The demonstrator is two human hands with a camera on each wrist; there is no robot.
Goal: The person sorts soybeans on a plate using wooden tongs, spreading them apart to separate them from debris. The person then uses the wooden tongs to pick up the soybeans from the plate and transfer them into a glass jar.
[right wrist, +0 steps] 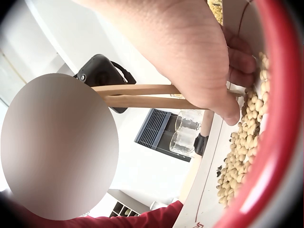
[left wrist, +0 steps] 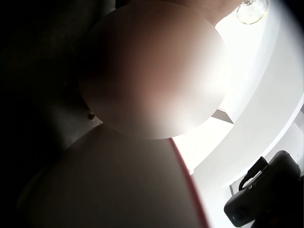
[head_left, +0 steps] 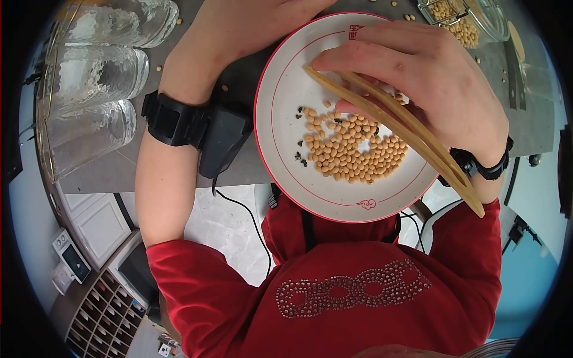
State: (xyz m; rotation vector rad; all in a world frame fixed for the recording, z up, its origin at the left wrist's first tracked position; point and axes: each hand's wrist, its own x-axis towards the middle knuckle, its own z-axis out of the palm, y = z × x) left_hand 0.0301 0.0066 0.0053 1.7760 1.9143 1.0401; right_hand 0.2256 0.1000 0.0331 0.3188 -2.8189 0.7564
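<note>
A white plate (head_left: 280, 89) with a red rim holds a heap of pale yellow soybeans (head_left: 340, 155). Small dark bits (head_left: 300, 156) lie at the heap's left side and among the beans. Over the plate my right hand (head_left: 418, 65) holds wooden tongs (head_left: 412, 134), their joined end pointing toward my body. The thumb (right wrist: 230, 114) and fingers of that hand are low beside the beans in the right wrist view. My left hand (head_left: 250, 24) is beyond the plate's upper left rim, its fingers mostly out of frame; I cannot tell whether it holds anything.
Several clear glasses (head_left: 98, 71) stand at the left in a gold-coloured rack. An open glass jar (head_left: 459, 24) of soybeans is at the upper right. Stray beans (head_left: 225, 88) are scattered on the grey table (head_left: 239, 173), whose front edge lies near my body.
</note>
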